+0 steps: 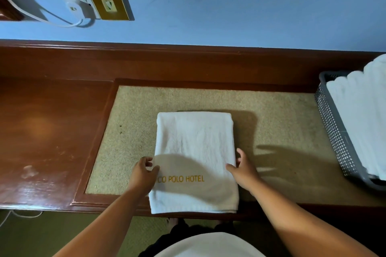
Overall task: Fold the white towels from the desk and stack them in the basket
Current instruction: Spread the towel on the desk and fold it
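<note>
The left hand pinches the left edge of the towel with curled fingers and the thumb on top. The right hand is looser: its thumb rests on the right edge and its fingers lie spread just beside it, not closed on the cloth as far as can be seen. The towel lies as a long folded strip on the mat set into the desk, lettering up, and its near end reaches the desk's front edge. The basket stands well apart at the right, and its stack of white towels already rises above the rim. A further fold probably comes next, and the uneven hold is the main risk. If the left side lifts before the right has a proper grip, the layers could slide and the fold come out crooked. The near end could drag off the desk front and pull the strip open. Later, placing another towel on so tall a stack might tip it or spill the top ones over the rim.
</note>
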A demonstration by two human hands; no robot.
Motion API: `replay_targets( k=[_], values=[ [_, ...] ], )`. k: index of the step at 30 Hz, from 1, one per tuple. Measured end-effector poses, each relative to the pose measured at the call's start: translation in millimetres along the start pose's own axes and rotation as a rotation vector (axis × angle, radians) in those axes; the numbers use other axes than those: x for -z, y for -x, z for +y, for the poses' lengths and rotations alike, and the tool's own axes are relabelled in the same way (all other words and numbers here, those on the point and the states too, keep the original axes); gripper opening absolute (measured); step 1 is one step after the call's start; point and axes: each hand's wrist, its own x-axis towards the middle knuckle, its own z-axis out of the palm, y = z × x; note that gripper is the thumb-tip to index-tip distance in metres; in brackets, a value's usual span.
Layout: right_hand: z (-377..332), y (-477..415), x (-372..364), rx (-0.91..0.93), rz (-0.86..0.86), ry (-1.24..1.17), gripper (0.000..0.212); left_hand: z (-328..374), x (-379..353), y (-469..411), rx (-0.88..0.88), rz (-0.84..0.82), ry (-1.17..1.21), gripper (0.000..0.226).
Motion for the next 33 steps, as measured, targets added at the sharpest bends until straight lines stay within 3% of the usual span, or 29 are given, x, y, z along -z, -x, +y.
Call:
replay_targets(
  k=[5, 8, 13, 18, 21, 23, 27, 30, 33],
  values=[
    [-25, -35, 8, 0.073, -0.001, -0.069, 0.086, 22, -1, -32, -0.023, 0.003, 0.042, 0.043],
    [-40, -64, 12, 0.125, -0.005, -0.085, 0.081, 35, -2, -59, -0.026, 0.0, 0.091, 0.033],
    [-55, -94, 10, 0.187, 0.018, 0.034, 0.075, 53, -3, -106, 0.057, 0.01, 0.229, 0.033],
    [-81, -126, 19, 0.165, -0.068, 0.029, 0.058, 87, 3, -155, 0.047, -0.152, 0.122, 0.026],
    [-104, -139, 27, 0.119, 0.045, -0.087, 0.046, 107, 8, -173, 0.003, -0.107, 0.116, 0.021],
    [-109, -146, 26, 0.085, 0.131, -0.083, 0.055, 113, 6, -179, -0.005, -0.092, 0.099, 0.03],
    [-88, -134, 2, 0.054, 0.081, 0.064, 0.091, 99, -5, -160, -0.002, -0.076, -0.014, 0.045],
    [-67, -99, -14, 0.031, 0.157, 0.028, 0.088, 82, -8, -124, -0.018, -0.024, -0.142, 0.045],
    [-42, -55, -28, -0.01, 0.13, -0.017, 0.074, 52, -12, -83, 0.037, -0.102, -0.123, 0.044]
  ],
)
